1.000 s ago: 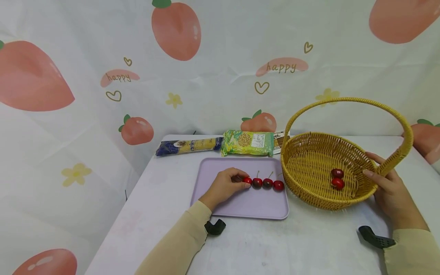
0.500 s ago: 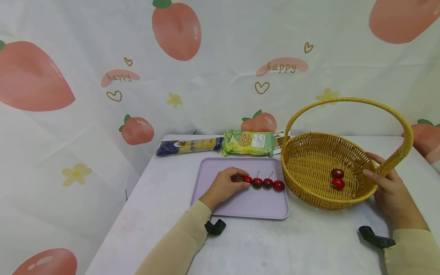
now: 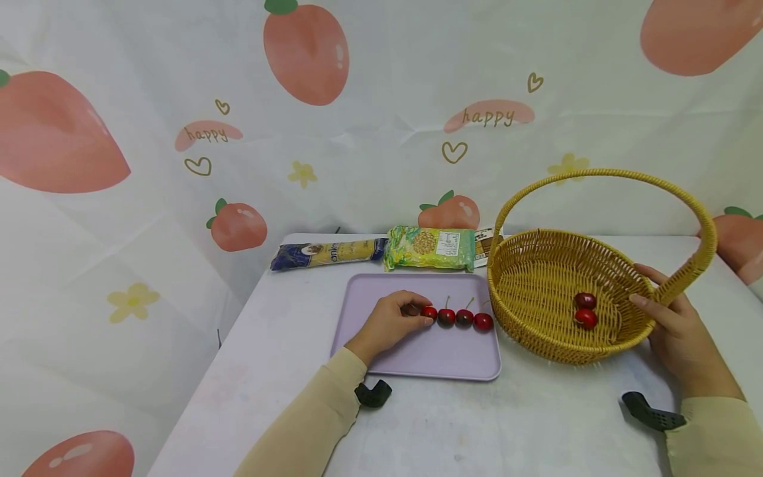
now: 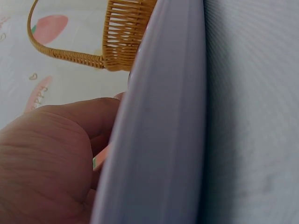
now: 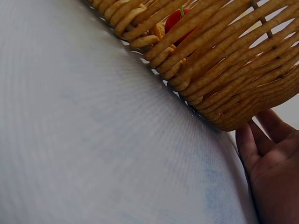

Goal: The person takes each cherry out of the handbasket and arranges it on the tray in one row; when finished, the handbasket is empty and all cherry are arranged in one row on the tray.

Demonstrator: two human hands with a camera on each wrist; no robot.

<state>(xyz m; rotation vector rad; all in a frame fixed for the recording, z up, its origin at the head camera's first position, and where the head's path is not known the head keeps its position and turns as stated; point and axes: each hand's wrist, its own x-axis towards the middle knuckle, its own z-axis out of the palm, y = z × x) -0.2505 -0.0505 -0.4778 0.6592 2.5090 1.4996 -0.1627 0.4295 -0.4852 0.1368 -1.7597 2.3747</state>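
Observation:
My left hand [image 3: 390, 326] reaches over the lilac tray [image 3: 417, 361] and pinches a red cherry [image 3: 428, 313] between thumb and fingers. That cherry is at the left end of a row with several others; a dark red cherry [image 3: 446, 317] sits right beside it, stem up. In the left wrist view the tray wall [image 4: 159, 121] hides my fingertips. At the right, my right hand [image 3: 682, 334] grips the rim of a yellow woven basket [image 3: 536, 285], thumb inside and fingers outside. Two cherries [image 3: 586, 318] lie in the basket.
Behind the tray lie a blue and yellow packet [image 3: 328, 253], a green and yellow bag [image 3: 429, 248] and a small brown and white packet [image 3: 484, 246]. The basket's tall handle [image 3: 608, 173] arches above it. A printed cloth [image 3: 381, 146] hangs behind the white table [image 3: 453, 430].

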